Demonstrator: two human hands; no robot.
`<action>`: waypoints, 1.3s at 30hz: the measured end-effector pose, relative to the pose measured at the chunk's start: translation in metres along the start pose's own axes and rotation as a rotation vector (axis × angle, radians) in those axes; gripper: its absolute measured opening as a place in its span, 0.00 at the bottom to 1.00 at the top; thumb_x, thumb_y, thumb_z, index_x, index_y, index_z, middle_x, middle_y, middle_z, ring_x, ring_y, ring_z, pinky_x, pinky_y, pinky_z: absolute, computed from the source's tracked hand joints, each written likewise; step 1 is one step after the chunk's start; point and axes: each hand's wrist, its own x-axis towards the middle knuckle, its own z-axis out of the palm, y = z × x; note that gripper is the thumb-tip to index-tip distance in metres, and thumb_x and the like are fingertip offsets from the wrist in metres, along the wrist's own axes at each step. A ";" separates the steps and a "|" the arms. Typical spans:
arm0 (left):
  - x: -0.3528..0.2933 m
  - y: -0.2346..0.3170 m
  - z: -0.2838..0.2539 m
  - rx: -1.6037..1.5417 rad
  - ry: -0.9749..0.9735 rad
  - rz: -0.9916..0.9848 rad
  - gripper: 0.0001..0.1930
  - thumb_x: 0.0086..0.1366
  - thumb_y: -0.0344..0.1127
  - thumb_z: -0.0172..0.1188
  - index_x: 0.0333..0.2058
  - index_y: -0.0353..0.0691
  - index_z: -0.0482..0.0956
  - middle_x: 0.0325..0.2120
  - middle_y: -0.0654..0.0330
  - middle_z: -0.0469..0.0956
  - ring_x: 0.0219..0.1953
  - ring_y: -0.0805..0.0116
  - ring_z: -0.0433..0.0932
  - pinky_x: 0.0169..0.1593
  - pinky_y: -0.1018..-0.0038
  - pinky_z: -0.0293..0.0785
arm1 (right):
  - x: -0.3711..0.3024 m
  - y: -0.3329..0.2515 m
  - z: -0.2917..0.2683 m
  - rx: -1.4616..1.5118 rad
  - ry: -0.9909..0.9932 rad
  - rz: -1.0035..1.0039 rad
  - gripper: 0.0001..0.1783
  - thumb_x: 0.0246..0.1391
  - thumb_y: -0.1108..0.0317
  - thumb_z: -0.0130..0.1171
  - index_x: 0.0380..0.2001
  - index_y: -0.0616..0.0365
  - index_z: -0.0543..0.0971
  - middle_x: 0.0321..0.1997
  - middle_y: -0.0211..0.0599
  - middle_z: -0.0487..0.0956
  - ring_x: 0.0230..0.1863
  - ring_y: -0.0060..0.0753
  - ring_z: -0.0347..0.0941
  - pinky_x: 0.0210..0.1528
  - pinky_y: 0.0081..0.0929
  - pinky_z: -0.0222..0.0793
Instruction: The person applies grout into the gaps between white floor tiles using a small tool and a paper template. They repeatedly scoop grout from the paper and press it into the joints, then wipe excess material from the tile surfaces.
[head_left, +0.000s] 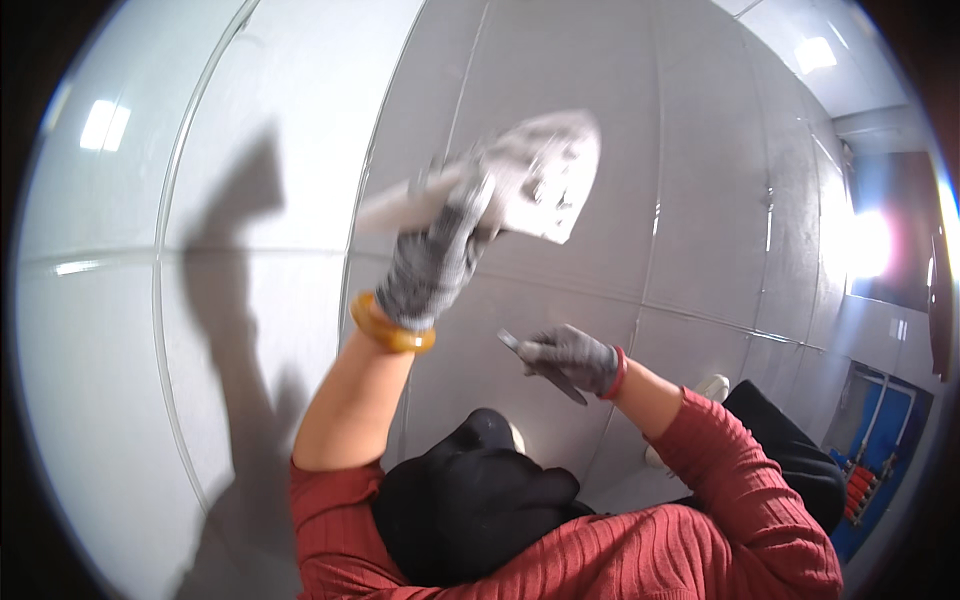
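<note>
My left hand (435, 265), in a grey knitted glove, is raised and closed around a pale, flat object (555, 165) with a blunt, rounded tip. Motion blurs the object, and dark smears show on it; I cannot make out its kind. An amber bangle (392, 328) circles my left wrist. Lower and to the right, my right hand (575, 358), in a grey glove with a red cuff, is closed on a narrow metal spatula (565, 385). Its blade and far end stick out on either side of the fingers. The two hands are apart.
On the left stands a glossy white tiled wall (110, 330) with my arm's shadow on it. Grey tiles with pale joints (560, 280) spread below my hands. A recess at the lower right holds pipes with red fittings (860, 490) against blue. A bright light (868, 245) shines at the right.
</note>
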 end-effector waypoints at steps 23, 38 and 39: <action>-0.069 0.028 0.056 -0.364 0.119 -0.564 0.29 0.68 0.58 0.41 0.50 0.33 0.68 0.37 0.62 0.72 0.38 0.74 0.69 0.44 0.76 0.68 | -0.005 -0.063 0.037 0.378 0.336 -0.318 0.19 0.57 0.56 0.57 0.28 0.64 0.79 0.22 0.27 0.74 0.24 0.14 0.64 0.27 0.15 0.61; -0.113 0.041 -0.005 0.345 -0.014 -0.105 0.16 0.67 0.43 0.46 0.41 0.35 0.73 0.37 0.51 0.74 0.44 0.53 0.73 0.49 0.65 0.68 | -0.048 -0.100 -0.064 -0.871 0.235 -0.084 0.17 0.54 0.55 0.57 0.28 0.59 0.79 0.25 0.38 0.77 0.28 0.33 0.75 0.36 0.28 0.70; -0.124 0.043 -0.011 0.298 -0.049 -0.165 0.15 0.67 0.43 0.47 0.39 0.37 0.75 0.36 0.52 0.74 0.44 0.51 0.73 0.50 0.64 0.67 | -0.036 -0.109 -0.083 -0.987 0.246 -0.129 0.17 0.55 0.54 0.56 0.28 0.59 0.79 0.26 0.38 0.76 0.29 0.36 0.75 0.37 0.29 0.70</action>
